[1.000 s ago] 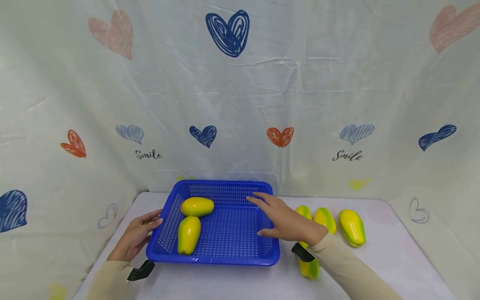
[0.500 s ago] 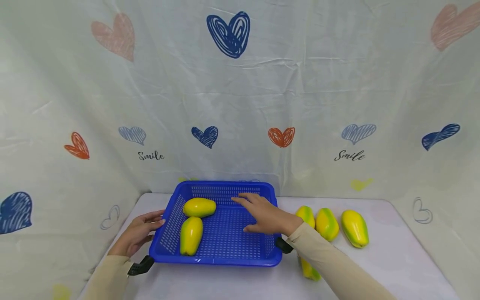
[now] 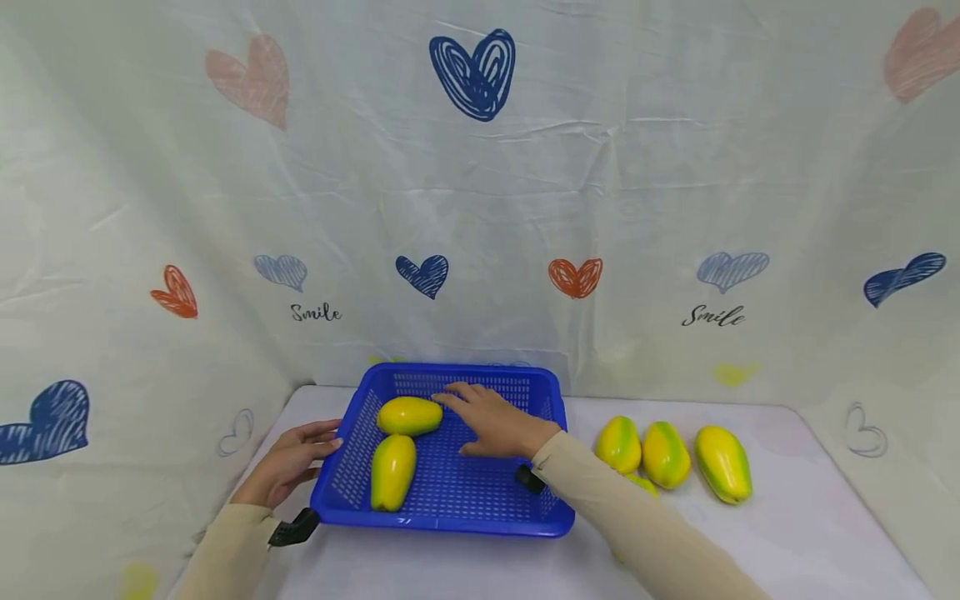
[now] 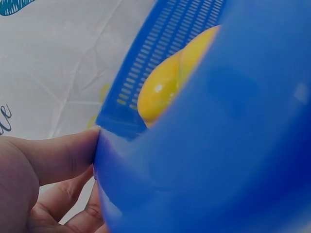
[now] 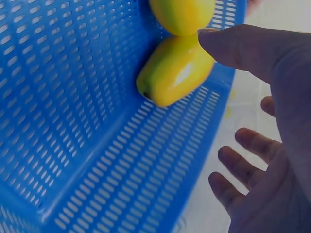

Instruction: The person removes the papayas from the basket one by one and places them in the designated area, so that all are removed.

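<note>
A blue plastic basket (image 3: 480,527) with slotted walls stands on the table. Inside its left part lie two yellow-green papayas, one sideways at the back (image 3: 409,415) and one lengthwise in front (image 3: 393,472). My left hand (image 3: 288,462) pinches the basket's left rim, thumb on the near face and fingers behind it in the left wrist view. Over the basket reaches my right hand (image 3: 498,423), fingers spread and holding nothing. Its fingertips are close to the right end of the back papaya; the right wrist view shows the thumb (image 5: 233,46) overlapping the papayas.
Right of the basket several more papayas lie on the white table (image 3: 795,500), among them a left one (image 3: 618,443), a middle one (image 3: 666,455) and a right one (image 3: 723,464). The right sleeve (image 3: 630,521) partly hides others. A curtain printed with hearts (image 3: 480,192) hangs behind.
My right hand has moved left across the basket, from its right wall toward the papayas inside. The left hand stays at the rim. The whole view has shifted slightly.
</note>
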Available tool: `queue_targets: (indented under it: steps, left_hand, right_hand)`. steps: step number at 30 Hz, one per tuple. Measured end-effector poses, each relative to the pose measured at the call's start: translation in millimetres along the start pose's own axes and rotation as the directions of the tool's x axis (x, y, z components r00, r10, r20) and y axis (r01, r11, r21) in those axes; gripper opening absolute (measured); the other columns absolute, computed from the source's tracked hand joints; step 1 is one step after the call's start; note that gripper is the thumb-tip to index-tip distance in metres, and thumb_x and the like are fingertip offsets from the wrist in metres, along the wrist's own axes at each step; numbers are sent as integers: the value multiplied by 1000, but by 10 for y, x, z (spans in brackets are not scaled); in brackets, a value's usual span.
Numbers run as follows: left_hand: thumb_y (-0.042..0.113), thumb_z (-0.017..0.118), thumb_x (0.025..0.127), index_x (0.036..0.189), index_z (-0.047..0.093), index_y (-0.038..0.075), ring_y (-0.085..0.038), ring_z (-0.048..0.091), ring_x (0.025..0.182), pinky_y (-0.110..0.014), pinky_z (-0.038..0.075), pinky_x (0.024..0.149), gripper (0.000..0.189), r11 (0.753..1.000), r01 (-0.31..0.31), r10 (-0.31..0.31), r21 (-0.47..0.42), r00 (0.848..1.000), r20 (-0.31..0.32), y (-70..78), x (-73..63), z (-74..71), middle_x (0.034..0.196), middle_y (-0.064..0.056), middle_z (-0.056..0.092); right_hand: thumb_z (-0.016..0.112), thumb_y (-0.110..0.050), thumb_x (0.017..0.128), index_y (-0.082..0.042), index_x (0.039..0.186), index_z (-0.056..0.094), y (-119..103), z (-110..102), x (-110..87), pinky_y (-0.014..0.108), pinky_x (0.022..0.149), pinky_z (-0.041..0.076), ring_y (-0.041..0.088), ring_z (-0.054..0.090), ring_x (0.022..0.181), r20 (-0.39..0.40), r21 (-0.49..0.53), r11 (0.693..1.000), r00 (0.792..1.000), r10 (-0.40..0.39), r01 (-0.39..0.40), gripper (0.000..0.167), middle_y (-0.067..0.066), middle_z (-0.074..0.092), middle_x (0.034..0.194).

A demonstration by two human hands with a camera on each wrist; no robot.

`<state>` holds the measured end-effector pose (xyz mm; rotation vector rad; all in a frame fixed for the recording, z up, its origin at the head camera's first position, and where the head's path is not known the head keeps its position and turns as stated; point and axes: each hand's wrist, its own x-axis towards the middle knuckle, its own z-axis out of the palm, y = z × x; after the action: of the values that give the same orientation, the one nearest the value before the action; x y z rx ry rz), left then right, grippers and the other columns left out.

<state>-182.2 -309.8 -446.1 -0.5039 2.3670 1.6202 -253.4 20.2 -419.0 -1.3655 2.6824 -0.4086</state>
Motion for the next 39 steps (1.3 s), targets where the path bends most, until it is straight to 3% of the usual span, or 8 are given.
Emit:
queue_targets:
  steps: [8,21,33,39]
  left_hand:
    - [17,62,108,159,40,-4,-25,63,103,-34,55,86,59,1000,8,-8,-18,1000,-9,-9,4,33,148,-33,49]
    - [16,63,107,158,41,-4,-20,62,98,-30,54,82,59,998,-23,24,-50,1000,8,5,-30,27,145,-29,53]
    - [16,63,107,158,41,-5,-21,62,98,-31,54,83,59,998,-20,20,-59,1000,-1,-2,-41,17,145,-30,53]
    - [15,62,107,158,41,-4,-21,62,98,-31,54,83,58,998,-32,32,-56,999,-2,-25,-36,10,142,-28,56]
  right_hand:
    - [83,-20,94,-19,165,36,-55,171,272,51,126,33,33,42,151,11,-72,997,1000,9,-9,85,10,38,167]
    - [81,-21,95,-28,167,32,-66,358,528,49,125,35,31,43,151,17,-218,976,1000,9,-5,88,3,35,170]
    - [79,-21,97,-34,169,27,-177,486,682,41,127,33,23,41,151,74,-364,930,997,-20,45,90,-6,29,174]
    - [83,-22,94,-36,168,29,-166,545,717,43,126,34,25,41,151,97,-369,928,995,-19,54,92,-7,31,172]
